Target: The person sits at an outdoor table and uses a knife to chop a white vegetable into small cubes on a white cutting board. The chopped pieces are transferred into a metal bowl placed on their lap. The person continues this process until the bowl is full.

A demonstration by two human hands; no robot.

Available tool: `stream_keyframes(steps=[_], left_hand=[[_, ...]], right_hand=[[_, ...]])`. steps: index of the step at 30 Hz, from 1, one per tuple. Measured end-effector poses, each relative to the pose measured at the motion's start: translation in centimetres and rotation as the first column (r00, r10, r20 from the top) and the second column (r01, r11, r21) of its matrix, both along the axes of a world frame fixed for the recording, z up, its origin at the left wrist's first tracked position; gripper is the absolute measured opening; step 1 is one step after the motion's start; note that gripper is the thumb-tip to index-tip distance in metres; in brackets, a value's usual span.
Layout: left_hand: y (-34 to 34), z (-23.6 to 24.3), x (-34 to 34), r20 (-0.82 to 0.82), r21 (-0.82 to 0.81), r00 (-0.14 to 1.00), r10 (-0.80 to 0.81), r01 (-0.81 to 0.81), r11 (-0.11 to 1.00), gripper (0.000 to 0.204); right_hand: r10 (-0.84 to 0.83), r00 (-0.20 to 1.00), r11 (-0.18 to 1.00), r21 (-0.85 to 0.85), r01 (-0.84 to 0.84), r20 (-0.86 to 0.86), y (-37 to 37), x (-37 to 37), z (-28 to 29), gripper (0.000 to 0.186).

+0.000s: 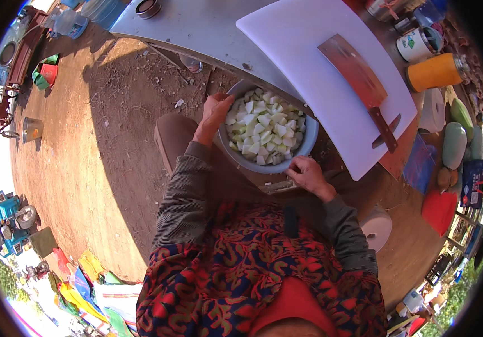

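My left hand [215, 114] is closed on the left rim of a round, pale blue-grey basin [312, 136]. At its lower right rim, my right hand [310, 175] also grips the edge with bent fingers. Chopped vegetable chunks [264, 126], whitish with pale green, fill much of the basin. The table edge hides part of its upper right side. On a white cutting board [283, 39] at the upper right lies a cleaver [353, 70] with a dark wooden handle. A smaller knife [378, 142] lies partly under that handle.
The grey tabletop [196, 33] overhangs the basin. An orange bottle [433, 72] and a white mug [413, 45] stand beyond the board. Pale green gourds [454, 145] and a toilet-paper-like roll [376, 228] are at the right. A metal bucket [32, 129] stands on the dirt ground at left.
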State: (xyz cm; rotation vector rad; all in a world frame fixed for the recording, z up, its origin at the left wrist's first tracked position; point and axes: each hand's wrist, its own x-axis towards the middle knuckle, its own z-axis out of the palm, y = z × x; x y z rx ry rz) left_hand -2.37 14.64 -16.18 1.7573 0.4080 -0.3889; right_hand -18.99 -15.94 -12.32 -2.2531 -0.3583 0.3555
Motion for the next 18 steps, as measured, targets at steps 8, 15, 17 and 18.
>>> stream_keyframes(steps=[8,15,17,18], left_hand=[[2.9,-15.7,-5.2,-0.436,0.432,0.899,0.046,0.164,0.887,0.056],[2.5,-20.1,-6.8,-0.231,0.48,0.973,-0.002,0.116,0.87,0.05],[3.0,-20.2,-6.7,-0.19,0.467,0.98,-0.058,0.142,0.873,0.047],[3.4,-19.9,-6.6,-0.174,0.46,0.98,-0.094,0.165,0.872,0.046]], right_hand=[[-0.632,0.763,0.775,-0.111,0.622,-0.138,-7.2,-1.7,-21.0,0.028],[-0.816,0.38,0.522,-0.271,0.809,-0.436,-6.4,-4.5,-20.1,0.03],[-0.832,0.329,0.481,-0.287,0.828,-0.446,-6.5,-3.7,-20.6,0.031],[-0.84,0.304,0.46,-0.292,0.838,-0.45,-6.5,-3.3,-20.9,0.031]])
